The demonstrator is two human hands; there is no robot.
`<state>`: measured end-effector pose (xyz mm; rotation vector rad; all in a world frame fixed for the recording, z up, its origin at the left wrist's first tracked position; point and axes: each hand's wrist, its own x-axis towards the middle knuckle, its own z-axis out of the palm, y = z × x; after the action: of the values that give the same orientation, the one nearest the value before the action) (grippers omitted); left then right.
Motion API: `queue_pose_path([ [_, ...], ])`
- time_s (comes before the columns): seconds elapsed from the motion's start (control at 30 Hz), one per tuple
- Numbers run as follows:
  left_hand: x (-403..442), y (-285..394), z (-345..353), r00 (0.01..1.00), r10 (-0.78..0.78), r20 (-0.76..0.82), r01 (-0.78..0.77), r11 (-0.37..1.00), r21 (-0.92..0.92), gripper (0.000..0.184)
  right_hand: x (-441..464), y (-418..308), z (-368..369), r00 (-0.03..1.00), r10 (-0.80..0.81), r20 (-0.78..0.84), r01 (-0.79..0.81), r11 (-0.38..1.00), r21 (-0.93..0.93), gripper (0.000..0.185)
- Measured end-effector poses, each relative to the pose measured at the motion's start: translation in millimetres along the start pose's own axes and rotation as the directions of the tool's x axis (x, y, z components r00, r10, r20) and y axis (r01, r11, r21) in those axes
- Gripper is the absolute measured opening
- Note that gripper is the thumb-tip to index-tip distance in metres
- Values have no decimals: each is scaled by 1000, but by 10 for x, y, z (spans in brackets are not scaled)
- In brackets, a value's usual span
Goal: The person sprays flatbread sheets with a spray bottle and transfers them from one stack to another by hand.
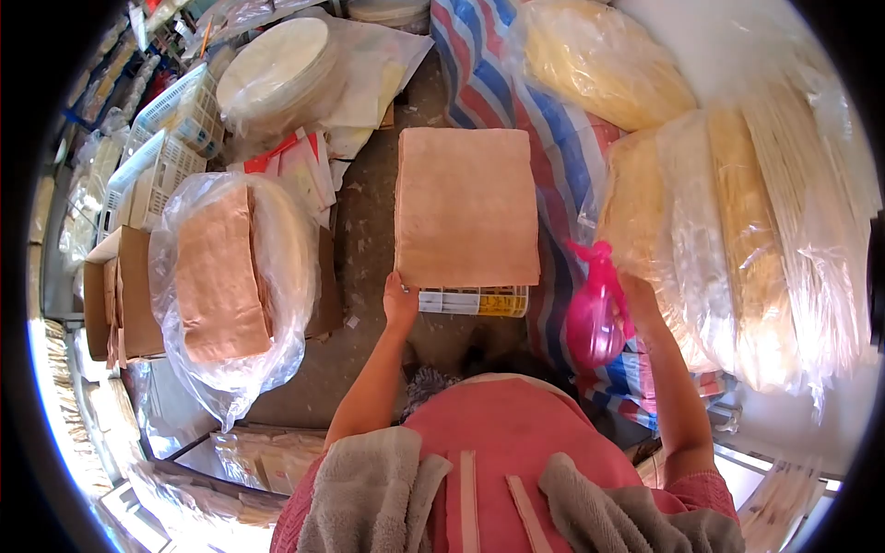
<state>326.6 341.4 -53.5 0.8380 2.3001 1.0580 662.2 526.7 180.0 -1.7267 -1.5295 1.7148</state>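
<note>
A stack of light brown, square-cornered sheets point(466, 207) lies in front of me on a white and yellow plastic crate point(452, 302), which shows only at its near edge. At the stack's near left corner, my left hand point(399, 300) has its fingers closed on the sheet edges. A bright pink spray bottle point(595, 323) with a see-through round body is gripped by my right hand point(638, 300). It is held upright to the right of the stack, above the striped sheeting, and part of its handle is hidden by the fingers.
On the left, darker brown sheets point(221, 276) lie on a plastic-wrapped round pile point(293, 267) beside a cardboard box point(124, 295). Behind are round pale sheets point(277, 69) and white baskets point(175, 115). Striped sheeting point(562, 157) and plastic-bagged yellowish bundles point(636, 184) line the right.
</note>
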Motion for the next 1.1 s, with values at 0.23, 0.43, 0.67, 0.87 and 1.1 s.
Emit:
queue_pose_path([
  [0.23, 14, -25, 73, 988, 48, -143, -27, 989, 146, 30, -87, -80, 266, 971, 12, 238, 84, 918, -388, 50],
  [0.43, 21, 228, -20, 960, -108, -259, 112, 994, 4, 23, 97, -323, 413, 934, -126, 335, 158, 985, -72, 44],
  [0.67, 80, 282, 7, 854, -410, 321, 500, 471, -727, 18, 220, -241, 212, 984, -83, 159, 42, 969, 245, 45],
  [0.87, 50, 787, -212, 890, -362, 278, 288, -26, -957, 25, -64, -182, 83, 978, 53, 200, -23, 988, -152, 45],
  [1.1, 109, 726, 282, 947, -298, 121, 232, 373, -898, 26, -191, -588, 288, 918, -102, 384, 201, 953, -228, 40],
])
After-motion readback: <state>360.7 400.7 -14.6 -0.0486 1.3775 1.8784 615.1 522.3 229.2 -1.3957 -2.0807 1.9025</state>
